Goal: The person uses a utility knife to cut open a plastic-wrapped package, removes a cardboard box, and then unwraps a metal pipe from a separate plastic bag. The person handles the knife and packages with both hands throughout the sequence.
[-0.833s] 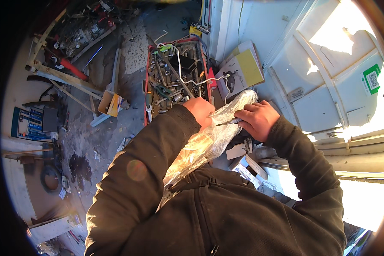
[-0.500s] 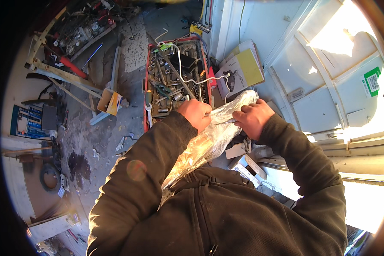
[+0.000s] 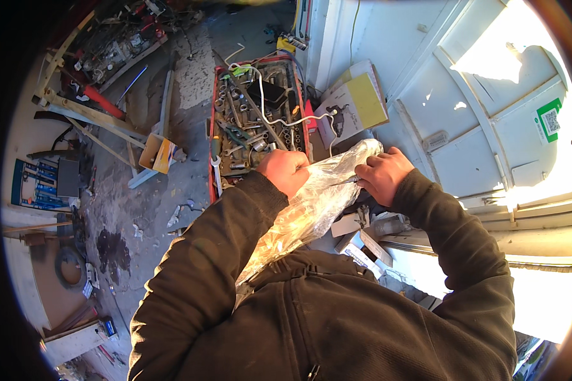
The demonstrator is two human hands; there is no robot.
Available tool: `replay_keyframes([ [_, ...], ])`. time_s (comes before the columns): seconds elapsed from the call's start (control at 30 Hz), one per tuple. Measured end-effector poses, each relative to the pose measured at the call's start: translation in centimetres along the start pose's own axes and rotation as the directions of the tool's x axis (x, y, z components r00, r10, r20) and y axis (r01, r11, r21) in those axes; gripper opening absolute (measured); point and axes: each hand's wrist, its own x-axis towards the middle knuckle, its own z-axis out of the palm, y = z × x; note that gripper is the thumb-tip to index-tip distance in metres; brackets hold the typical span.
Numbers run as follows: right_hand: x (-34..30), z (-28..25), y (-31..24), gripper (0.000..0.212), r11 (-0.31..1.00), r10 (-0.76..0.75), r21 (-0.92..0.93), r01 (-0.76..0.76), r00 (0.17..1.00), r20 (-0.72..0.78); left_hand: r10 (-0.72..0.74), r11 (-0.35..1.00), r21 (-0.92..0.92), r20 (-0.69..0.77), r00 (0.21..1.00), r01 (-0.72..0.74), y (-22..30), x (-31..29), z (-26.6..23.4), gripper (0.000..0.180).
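Note:
A long bundle in clear crinkled plastic film point(image 3: 327, 193) slants across in front of my chest, its lower end hidden by my jacket. My left hand point(image 3: 285, 173) is closed on the film along the bundle's left side. At the bundle's far end, my right hand point(image 3: 385, 176) has its fingers bent round the film. A thin dark metal piece point(image 3: 344, 182) sticks out from under those fingers and lies across the plastic; its full shape is hidden. What the film wraps cannot be made out.
Beyond my hands stands a red tool tray point(image 3: 212, 136) full of sockets and wrenches point(image 3: 217, 166), with a white cable point(image 3: 264, 108) over it. A printed cardboard box point(image 3: 356, 105) leans by the pale door point(image 3: 454, 136). Small boxes point(image 3: 362, 249) lie below my right hand.
My hands have drawn slightly apart, with the film stretched between them. The thin metal piece now shows nearer my right fingers. The whole view has shifted a little.

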Motion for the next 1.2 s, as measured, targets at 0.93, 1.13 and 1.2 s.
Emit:
replay_keyframes([
  [0.93, -2.5, 0.5, 0.5, 0.022, 0.998, 0.057, 0.042, -0.056, 0.998, -0.029, -0.136, 0.806, 0.583, 0.350, 0.927, -0.102, 5.3, 3.9, 1.0, 0.031],
  [1.13, -1.8, 2.4, 0.5, 0.018, 1.000, 0.002, -0.013, -0.003, 0.999, -0.032, -0.093, 0.816, 0.571, 0.288, 0.953, -0.093, 4.0, 5.0, 3.7, 0.020],
  [1.2, -2.0, 2.4, 0.6, 0.020, 1.000, -0.010, 0.007, 0.011, 1.000, -0.015, -0.064, 0.852, 0.517, 0.259, 0.964, -0.082, 3.1, 4.6, 3.8, 0.021],
])
